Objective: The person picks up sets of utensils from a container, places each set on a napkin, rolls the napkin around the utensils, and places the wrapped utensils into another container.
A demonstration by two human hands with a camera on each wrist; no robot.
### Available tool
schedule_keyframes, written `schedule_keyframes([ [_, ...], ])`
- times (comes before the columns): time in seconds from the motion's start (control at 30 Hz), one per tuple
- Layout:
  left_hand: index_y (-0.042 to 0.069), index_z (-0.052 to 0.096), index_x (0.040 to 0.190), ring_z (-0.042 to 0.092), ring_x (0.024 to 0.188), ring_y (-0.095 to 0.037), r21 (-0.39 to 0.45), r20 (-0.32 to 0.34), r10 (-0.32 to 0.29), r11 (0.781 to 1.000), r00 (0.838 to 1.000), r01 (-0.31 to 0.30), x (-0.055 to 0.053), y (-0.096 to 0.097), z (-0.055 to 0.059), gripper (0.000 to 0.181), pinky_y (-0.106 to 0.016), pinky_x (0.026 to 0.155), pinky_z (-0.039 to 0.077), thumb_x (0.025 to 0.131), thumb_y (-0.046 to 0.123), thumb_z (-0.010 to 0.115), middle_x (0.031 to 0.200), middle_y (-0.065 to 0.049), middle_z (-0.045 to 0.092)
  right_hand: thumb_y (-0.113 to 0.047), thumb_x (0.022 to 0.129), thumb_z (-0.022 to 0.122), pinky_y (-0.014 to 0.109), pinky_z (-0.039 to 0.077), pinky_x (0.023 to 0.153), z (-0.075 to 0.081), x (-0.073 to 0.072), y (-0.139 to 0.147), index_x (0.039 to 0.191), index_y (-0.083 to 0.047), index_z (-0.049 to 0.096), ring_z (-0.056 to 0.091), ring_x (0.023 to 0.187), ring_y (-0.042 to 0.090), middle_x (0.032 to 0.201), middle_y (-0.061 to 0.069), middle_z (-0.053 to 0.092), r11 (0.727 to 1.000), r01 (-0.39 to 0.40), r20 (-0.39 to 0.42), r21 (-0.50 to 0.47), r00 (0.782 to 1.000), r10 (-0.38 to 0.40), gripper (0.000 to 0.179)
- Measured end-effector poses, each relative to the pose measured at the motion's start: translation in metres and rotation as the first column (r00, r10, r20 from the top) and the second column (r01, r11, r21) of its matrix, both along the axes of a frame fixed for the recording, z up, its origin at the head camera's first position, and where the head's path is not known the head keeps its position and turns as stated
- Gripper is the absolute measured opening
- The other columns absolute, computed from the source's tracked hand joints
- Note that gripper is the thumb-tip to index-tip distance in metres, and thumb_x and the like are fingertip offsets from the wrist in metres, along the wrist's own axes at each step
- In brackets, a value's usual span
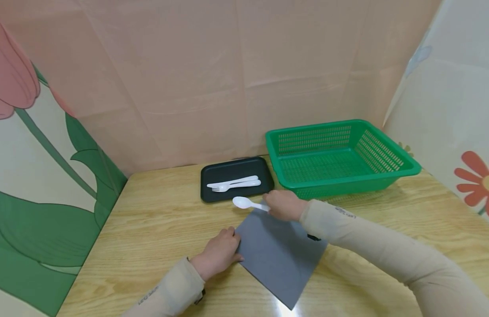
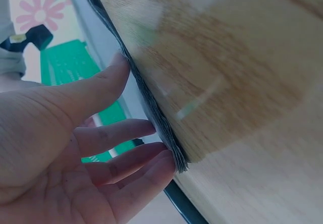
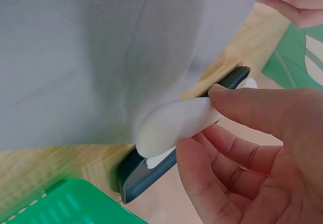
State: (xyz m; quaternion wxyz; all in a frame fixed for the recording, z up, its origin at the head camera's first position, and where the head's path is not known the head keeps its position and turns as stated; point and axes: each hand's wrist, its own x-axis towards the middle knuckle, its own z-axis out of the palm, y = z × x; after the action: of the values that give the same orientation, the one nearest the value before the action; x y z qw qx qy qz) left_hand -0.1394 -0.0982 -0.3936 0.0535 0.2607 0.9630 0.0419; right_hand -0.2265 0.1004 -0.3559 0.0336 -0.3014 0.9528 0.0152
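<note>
A folded grey cloth [image 1: 281,259] lies turned at an angle on the table, its stacked layers showing along the edge in the left wrist view. My left hand [image 1: 220,251] rests at the cloth's left corner, thumb and fingertips spread along the layered edge [image 2: 151,103]. Over the cloth's far corner, my right hand [image 1: 284,205] pinches a white plastic spoon [image 1: 242,202] by its handle [image 3: 169,125], between thumb and fingers. The spoon's bowl points left, past the cloth and towards the tray.
A black tray [image 1: 212,171] stands at the back with a white knife [image 1: 232,181] and a white fork [image 1: 240,185] on it. To its right is a green slotted basket [image 1: 347,180]. Printed fabric [image 1: 181,88] hangs behind the wooden table [image 1: 149,220].
</note>
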Motion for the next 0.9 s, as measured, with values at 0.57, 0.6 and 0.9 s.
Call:
schedule_keyframes([
  [0.57,0.001,0.065,0.100,0.054,0.082,-0.019,-0.004,-0.004,0.002,1.000,1.000,-0.002,0.0009,0.0008,0.0017,0.040,-0.029,0.065,0.050,0.078,0.033,0.074,0.094,-0.008,0.057,-0.016,0.081,0.070,0.033,0.049,0.054,-0.0061,0.0028,0.0036,0.093,-0.003,0.059,0.060,0.069,0.019,0.081,0.010,0.065,1.000,0.001,0.014,-0.023,1.000,-0.001,0.021],
  [0.6,0.001,0.065,0.100,0.054,0.082,-0.019,-0.003,-0.006,0.000,1.000,1.000,-0.001,0.0010,0.0006,0.0015,0.040,-0.028,0.065,0.051,0.078,0.033,0.074,0.095,-0.008,0.057,-0.015,0.081,0.070,0.033,0.049,0.054,-0.0060,0.0034,0.0040,0.092,-0.003,0.058,0.060,0.068,0.019,0.080,0.010,0.065,1.000,0.000,0.018,-0.031,1.000,0.000,0.021],
  [0.9,0.000,0.065,0.099,0.055,0.083,-0.020,0.002,-0.018,-0.001,1.000,1.000,0.001,0.0019,0.0000,0.0012,0.040,-0.030,0.066,0.051,0.077,0.032,0.074,0.095,-0.010,0.057,-0.013,0.081,0.069,0.032,0.048,0.050,-0.0074,0.0068,0.0074,0.085,-0.005,0.054,0.059,0.065,0.020,0.076,0.010,0.063,0.998,-0.013,0.052,-0.058,0.999,0.016,0.017],
])
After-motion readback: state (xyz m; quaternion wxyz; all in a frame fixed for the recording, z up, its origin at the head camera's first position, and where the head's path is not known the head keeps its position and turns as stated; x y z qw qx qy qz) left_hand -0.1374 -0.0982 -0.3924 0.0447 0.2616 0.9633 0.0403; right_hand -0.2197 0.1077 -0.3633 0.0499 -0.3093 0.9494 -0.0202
